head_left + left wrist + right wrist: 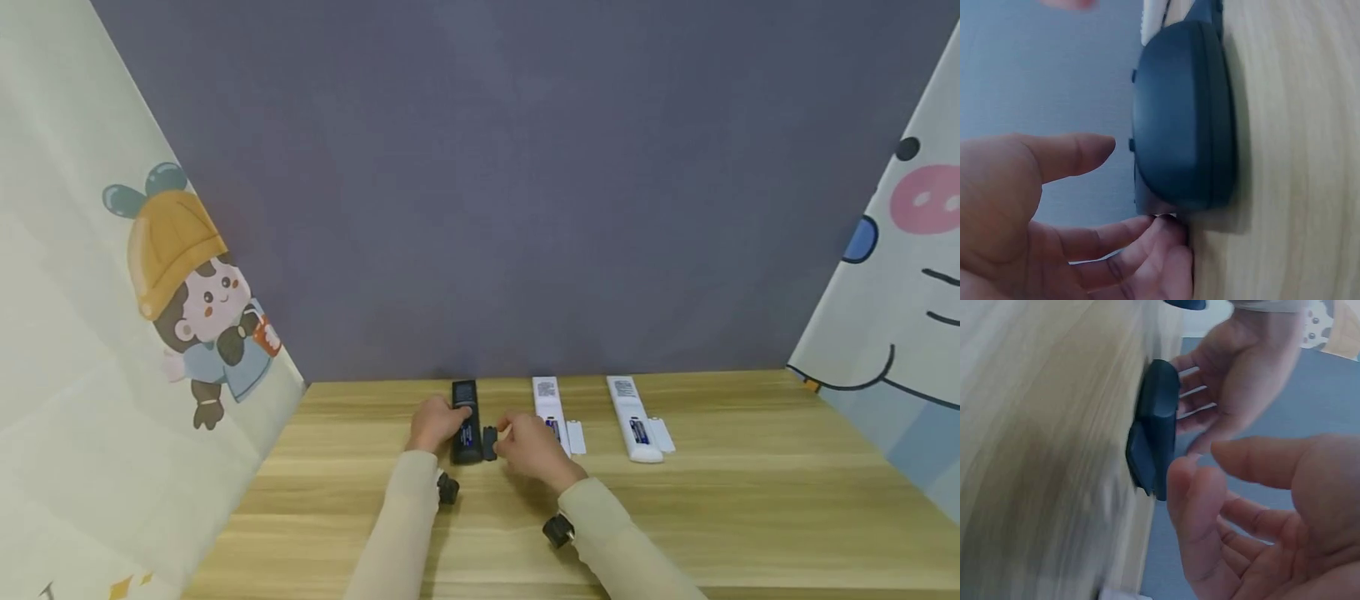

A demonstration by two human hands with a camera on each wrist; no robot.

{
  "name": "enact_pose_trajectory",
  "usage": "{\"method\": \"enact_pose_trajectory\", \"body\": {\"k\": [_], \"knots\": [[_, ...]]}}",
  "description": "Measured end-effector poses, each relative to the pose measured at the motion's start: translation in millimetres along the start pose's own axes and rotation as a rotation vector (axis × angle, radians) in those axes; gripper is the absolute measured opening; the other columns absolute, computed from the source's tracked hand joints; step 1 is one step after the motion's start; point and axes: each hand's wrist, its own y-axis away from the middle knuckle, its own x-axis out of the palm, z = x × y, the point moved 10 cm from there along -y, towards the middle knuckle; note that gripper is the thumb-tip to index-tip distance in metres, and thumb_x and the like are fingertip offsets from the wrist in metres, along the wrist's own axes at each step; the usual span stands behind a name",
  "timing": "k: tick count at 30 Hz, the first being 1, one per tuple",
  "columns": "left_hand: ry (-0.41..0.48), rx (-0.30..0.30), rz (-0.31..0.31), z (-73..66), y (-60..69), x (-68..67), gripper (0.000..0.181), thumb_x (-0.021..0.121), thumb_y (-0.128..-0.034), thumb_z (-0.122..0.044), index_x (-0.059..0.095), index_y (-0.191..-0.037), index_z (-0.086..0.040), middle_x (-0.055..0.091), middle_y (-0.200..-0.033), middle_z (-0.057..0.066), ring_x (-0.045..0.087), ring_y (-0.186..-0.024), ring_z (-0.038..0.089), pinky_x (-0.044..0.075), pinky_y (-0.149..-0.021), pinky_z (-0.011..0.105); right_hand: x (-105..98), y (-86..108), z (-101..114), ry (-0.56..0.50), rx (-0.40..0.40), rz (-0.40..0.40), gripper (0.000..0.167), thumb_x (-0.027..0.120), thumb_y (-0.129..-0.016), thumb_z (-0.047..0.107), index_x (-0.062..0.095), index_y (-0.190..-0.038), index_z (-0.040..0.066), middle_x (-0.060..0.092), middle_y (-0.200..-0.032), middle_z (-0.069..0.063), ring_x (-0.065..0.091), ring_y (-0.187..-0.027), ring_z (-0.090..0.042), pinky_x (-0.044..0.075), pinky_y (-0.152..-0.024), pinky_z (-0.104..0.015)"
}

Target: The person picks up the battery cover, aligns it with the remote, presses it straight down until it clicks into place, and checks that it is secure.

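Observation:
A black remote control [467, 446] lies on the table with its battery side up, batteries showing in its compartment. To its right sits its black battery cover [490, 443], also seen in the right wrist view beside the remote control [1161, 412]. My left hand [435, 423] is at the remote's left side. Its fingers touch that side, and in the left wrist view the thumb [1079, 156] hovers over the remote's upper face with a gap. My right hand [534, 450] is just right of the cover, thumb and forefinger close together with nothing visible between them.
Two white remote controls, a middle one [547, 392] and a right one [628, 408], lie with batteries showing. Beside each is a white cover, one at the middle [576, 437] and another at the right [662, 435]. A grey backdrop [510, 192] rises behind the wooden table [750, 483].

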Motion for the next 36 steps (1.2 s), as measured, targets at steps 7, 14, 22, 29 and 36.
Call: {"method": "enact_pose_trajectory", "body": {"k": [7, 14, 22, 29, 36], "knots": [[-0.025, -0.019, -0.012, 6.0, 0.8, -2.3, 0.034, 0.075, -0.0909, -0.037, 0.064, -0.082, -0.006, 0.062, -0.076, 0.006, 0.053, -0.065, 0.020, 0.038, -0.055, 0.030, 15, -15.3, -2, 0.130, 0.052, -0.032, 0.035, 0.078, -0.088, 0.015, 0.067, -0.118, 0.002, 0.073, -0.094, -0.011, 0.063, -0.072, -0.019, 0.054, -0.071, -0.039], [-0.027, -0.008, -0.034, -1.6, -2.0, -1.9, 0.036, 0.077, -0.0886, -0.036, 0.069, -0.092, -0.002, 0.067, -0.080, 0.011, 0.056, -0.067, 0.023, 0.041, -0.056, 0.032, 17, -22.6, -5, 0.209, 0.066, -0.024, 0.041, 0.078, -0.089, 0.017, 0.065, -0.123, -0.001, 0.074, -0.105, -0.018, 0.067, -0.080, -0.021, 0.058, -0.076, -0.038], [-0.076, -0.005, -0.054, -7.0, -3.1, 3.6, 0.039, 0.081, -0.0834, -0.036, 0.069, -0.094, 0.000, 0.069, -0.083, 0.014, 0.059, -0.070, 0.025, 0.044, -0.058, 0.036, 21, -26.5, -14, 0.230, 0.072, -0.012, 0.046, 0.079, -0.088, 0.017, 0.064, -0.127, -0.003, 0.074, -0.112, -0.022, 0.066, -0.056, -0.015, 0.057, -0.070, -0.032], [-0.083, -0.033, -0.058, -2.7, -4.9, 2.2, 0.038, 0.081, -0.0841, -0.037, 0.068, -0.093, -0.002, 0.068, -0.082, 0.012, 0.060, -0.069, 0.025, 0.043, -0.057, 0.036, 25, -29.3, -13, 0.186, 0.062, 0.008, 0.043, 0.078, -0.089, 0.013, 0.064, -0.126, -0.004, 0.072, -0.115, -0.026, 0.057, -0.039, -0.010, 0.051, -0.056, -0.026], [-0.077, -0.043, -0.054, -0.2, -4.9, 2.7, 0.034, 0.081, -0.0841, -0.037, 0.066, -0.086, -0.006, 0.067, -0.079, 0.010, 0.059, -0.068, 0.023, 0.042, -0.055, 0.035, 25, -29.1, -11, 0.202, 0.059, 0.000, 0.040, 0.079, -0.088, 0.012, 0.063, -0.122, -0.003, 0.072, -0.110, -0.025, 0.064, -0.052, -0.017, 0.054, -0.058, -0.030]]}}
